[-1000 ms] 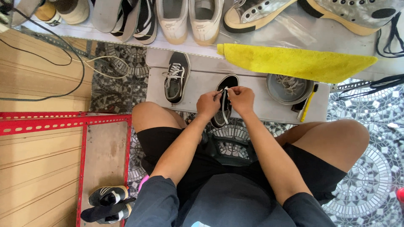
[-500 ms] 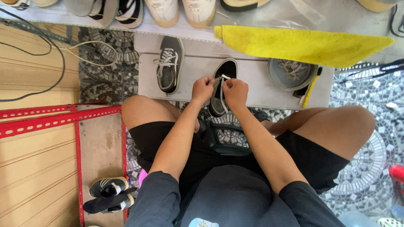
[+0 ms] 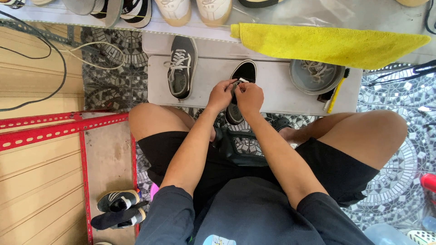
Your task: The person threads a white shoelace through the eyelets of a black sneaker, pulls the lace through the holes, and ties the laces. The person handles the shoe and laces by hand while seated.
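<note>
A black sneaker (image 3: 244, 73) lies on a low white board (image 3: 277, 88) in front of my knees, its toe pointing away from me. My left hand (image 3: 221, 95) and my right hand (image 3: 250, 97) meet over the shoe's middle, both pinching a white lace between fingertips. A second dark grey sneaker (image 3: 182, 67) with white laces threaded in lies on the board to the left, apart from my hands.
A grey bowl (image 3: 316, 75) holding white laces stands at the board's right end, beside a yellow-handled brush (image 3: 336, 91). A yellow cloth (image 3: 327, 41) drapes above. Several shoes (image 3: 190, 9) line the far shelf. A red metal rack (image 3: 54, 129) and black-and-white shoes (image 3: 117, 208) stand at left.
The view has shifted and drawn closer. My hands stay over the black sneaker, working the white lace at its middle; the lace end now shows shorter between my fingertips.
</note>
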